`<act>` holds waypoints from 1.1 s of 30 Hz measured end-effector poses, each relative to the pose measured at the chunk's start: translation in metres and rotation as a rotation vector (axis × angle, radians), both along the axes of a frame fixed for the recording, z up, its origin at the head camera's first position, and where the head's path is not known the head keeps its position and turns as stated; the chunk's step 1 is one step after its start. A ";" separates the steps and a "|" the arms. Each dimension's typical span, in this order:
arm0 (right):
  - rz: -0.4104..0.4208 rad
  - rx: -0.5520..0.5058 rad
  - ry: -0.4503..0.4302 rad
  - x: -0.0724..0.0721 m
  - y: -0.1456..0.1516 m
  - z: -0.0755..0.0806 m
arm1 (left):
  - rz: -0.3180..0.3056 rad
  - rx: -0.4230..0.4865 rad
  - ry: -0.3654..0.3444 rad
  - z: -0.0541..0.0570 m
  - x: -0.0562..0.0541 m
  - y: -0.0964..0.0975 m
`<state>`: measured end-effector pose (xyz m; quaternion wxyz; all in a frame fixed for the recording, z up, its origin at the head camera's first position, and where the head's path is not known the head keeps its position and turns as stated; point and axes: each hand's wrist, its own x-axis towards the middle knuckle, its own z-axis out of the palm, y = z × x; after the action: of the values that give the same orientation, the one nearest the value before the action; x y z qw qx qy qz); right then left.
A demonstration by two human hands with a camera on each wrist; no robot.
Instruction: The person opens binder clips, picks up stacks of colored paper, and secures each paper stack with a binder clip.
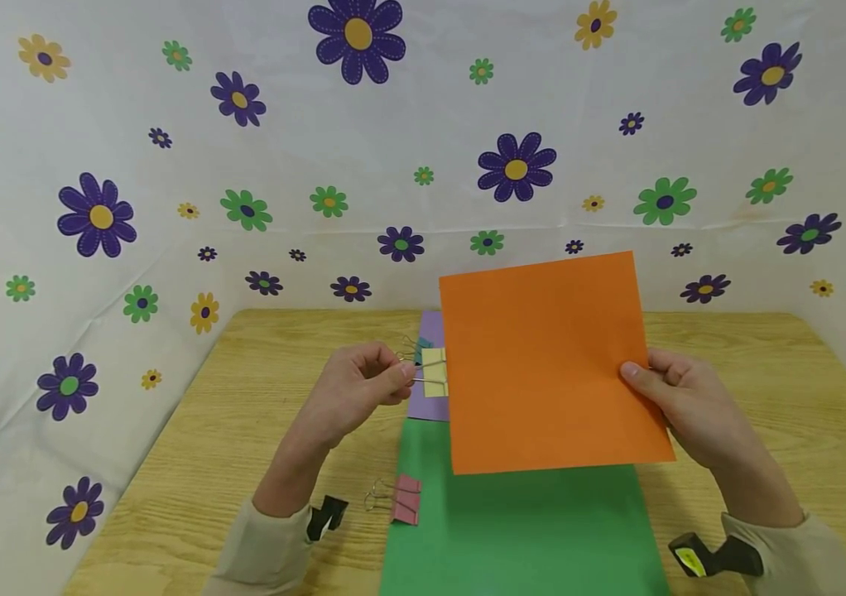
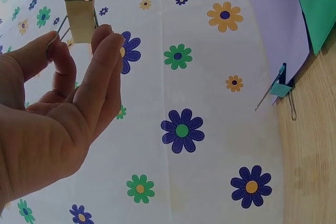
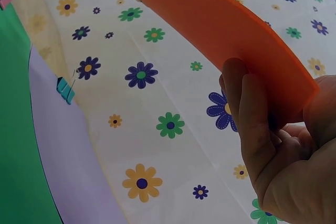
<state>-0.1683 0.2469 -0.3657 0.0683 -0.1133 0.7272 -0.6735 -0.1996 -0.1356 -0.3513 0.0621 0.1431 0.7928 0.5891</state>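
Note:
My left hand (image 1: 363, 385) pinches the wire handles of a pale yellow binder clip (image 1: 434, 372). That clip (image 2: 81, 20) sits at the left edge of an orange sheet or thin stack of paper (image 1: 550, 364), held up over the table. On the opposite edge, my right hand (image 1: 691, 406) grips the orange paper (image 3: 231, 30) between thumb and fingers, thumb on the near face. Below it lies green paper (image 1: 542, 530) with a pink binder clip (image 1: 406, 499) on its left edge. Farther back, purple paper (image 1: 430, 407) carries a teal binder clip (image 2: 282, 88), partly hidden in the head view.
The wooden table (image 1: 192, 463) shows bare wood on both sides of the paper. A white cloth with printed flowers (image 1: 423, 108) hangs behind the table and along its sides. Black wrist mounts (image 1: 717, 555) sit at both sleeves.

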 end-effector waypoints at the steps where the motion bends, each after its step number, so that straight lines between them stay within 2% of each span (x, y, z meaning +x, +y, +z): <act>1: 0.001 0.001 0.001 0.000 0.000 0.000 | 0.000 -0.001 0.002 0.000 0.000 0.000; 25: -0.004 0.087 0.002 0.001 -0.011 -0.001 | -0.022 0.000 -0.008 -0.002 0.002 0.003; 33: 0.016 0.061 0.018 0.002 -0.017 -0.003 | -0.016 0.012 -0.035 -0.001 0.002 0.003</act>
<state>-0.1664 0.2296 -0.3692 0.0706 -0.1231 0.7472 -0.6492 -0.1979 -0.1323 -0.3524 0.0799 0.1393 0.7870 0.5956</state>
